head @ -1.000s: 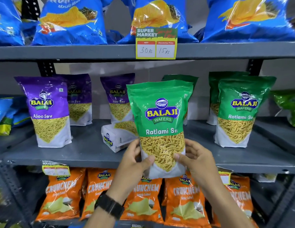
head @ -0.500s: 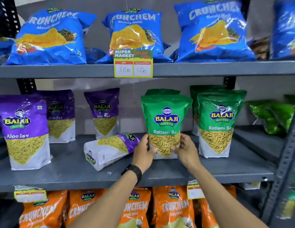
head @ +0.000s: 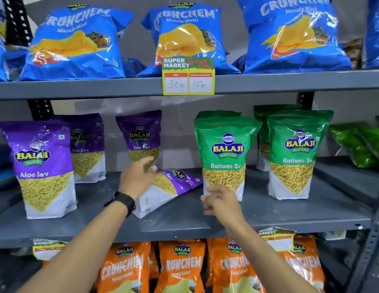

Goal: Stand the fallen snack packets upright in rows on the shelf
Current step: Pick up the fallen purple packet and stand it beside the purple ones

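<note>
fallen packet [head: 171, 187]: purple aloo sev pouch lying on its side on the middle shelf [head: 269, 210], white base toward the near edge, purple top pointing far and right, almost touching the green packet [head: 225, 157].
look: glossy film with glare; a clear panel shows yellow sev; the body is plump and slightly creased, with small print on the base gusset.
left hand [head: 138, 178]: fingers spread and loose, hovering over the fallen packet's left side; blurred, grasping nothing that can be seen.
right hand [head: 221, 203]: fingers loosely curled at the green packet's lower left corner; whether it touches the pouch cannot be told; nothing is held.
green packet: ratlami sev, upright, just right of the fallen packet, in front of a second green pouch.
neighbours: purple packet [head: 140, 136] upright at the far wall behind the left hand; another purple packet [head: 42, 166] near the front at left; a second green row [head: 296, 153] to the right.
step, as judged: the green packet looks placed; the fallen purple one appears next.
risk: lifting the fallen packet by its top could swing it against the green packet and topple it.
risk: slick film could slip from a one-handed pinch.
risk: loose sev shifted to one side might leave the pouch leaning once stood.
risk: the left wrist could brush the far purple packet.
</note>
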Demonstrator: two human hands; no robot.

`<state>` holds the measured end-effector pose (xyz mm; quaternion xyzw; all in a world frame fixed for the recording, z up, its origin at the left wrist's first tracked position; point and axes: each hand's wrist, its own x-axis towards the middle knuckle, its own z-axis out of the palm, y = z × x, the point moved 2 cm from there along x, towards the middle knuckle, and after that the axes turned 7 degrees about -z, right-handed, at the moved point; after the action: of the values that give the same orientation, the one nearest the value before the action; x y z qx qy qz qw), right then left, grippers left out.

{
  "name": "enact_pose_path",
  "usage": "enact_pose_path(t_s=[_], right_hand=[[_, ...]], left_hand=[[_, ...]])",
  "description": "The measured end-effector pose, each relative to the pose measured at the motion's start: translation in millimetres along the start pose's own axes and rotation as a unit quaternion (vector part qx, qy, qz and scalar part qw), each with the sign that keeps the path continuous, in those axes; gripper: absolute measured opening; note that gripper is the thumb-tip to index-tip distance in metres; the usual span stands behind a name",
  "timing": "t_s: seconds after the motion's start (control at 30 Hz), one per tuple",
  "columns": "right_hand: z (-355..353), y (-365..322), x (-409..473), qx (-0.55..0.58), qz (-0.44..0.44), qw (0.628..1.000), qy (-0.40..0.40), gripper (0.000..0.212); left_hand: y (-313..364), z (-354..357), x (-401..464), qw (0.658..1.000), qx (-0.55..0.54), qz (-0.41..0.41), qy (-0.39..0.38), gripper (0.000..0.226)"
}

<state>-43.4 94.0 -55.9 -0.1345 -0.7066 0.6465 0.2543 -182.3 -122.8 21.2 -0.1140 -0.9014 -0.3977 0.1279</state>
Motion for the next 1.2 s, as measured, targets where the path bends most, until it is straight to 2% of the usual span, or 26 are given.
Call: enact_pose_path(t_s=[0.07, 0.13, 0.23, 0.3, 0.4, 0.43, 0.5, 0.6, 0.67, 0.77, 0.87, 1.07, 1.2], right_hand=[[35, -6, 0, 0.1, 0.107, 0.987, -0.073, 0.043], [64, -13, 2, 0.142, 0.185, 0.965, -0.124, 0.05], [95, -18, 7, 0.199, 0.263, 0.932, -0.148, 0.062], [107, -21, 9, 0.213, 0.281, 0.924, -0.147, 0.061], [118, -22, 5, 0.177, 0.262, 0.937, -0.152, 0.032], [118, -21, 2, 0.159, 0.25, 0.944, -0.146, 0.024], [115, -20, -5, 0.137, 0.226, 0.956, -0.13, 0.021], [107, -25, -21, 0.121, 0.197, 0.964, -0.131, 0.018], [101, -28, -34, 0.123, 0.17, 0.968, -0.141, 0.027], [92, -37, -56, 0.112, 0.11, 0.977, -0.145, 0.044], [83, -45, -76, 0.075, 0.033, 0.986, -0.147, 0.06], [71, -53, -101, 0.061, -0.12, 0.979, -0.155, 0.063], [63, -52, -111, 0.035, -0.169, 0.975, -0.141, 0.069]], left_hand=[[-26, -12, 23, 0.996, 0.03, -0.073, -0.047, 0.051], [-50, -14, 40, 0.985, 0.005, -0.123, -0.119, 0.061], [-69, -13, 50, 0.959, -0.059, -0.191, -0.203, 0.072], [-71, -13, 47, 0.924, -0.129, -0.245, -0.264, 0.057], [-66, -13, 33, 0.895, -0.175, -0.255, -0.32, 0.03], [-65, -14, 27, 0.895, -0.179, -0.256, -0.319, 0.025], [-60, -18, 13, 0.901, -0.193, -0.251, -0.297, 0.02], [-62, -25, -16, 0.919, -0.222, -0.217, -0.245, 0.027], [-69, -32, -41, 0.925, -0.262, -0.185, -0.204, 0.012], [-77, -42, -85, 0.911, -0.341, -0.16, -0.168, 0.007], [-78, -48, -122, 0.906, -0.386, -0.133, -0.11, 0.024], [-63, -64, -171, 0.916, -0.396, -0.048, -0.036, 0.041], [-53, -75, -187, 0.912, -0.41, -0.008, -0.016, 0.048]])
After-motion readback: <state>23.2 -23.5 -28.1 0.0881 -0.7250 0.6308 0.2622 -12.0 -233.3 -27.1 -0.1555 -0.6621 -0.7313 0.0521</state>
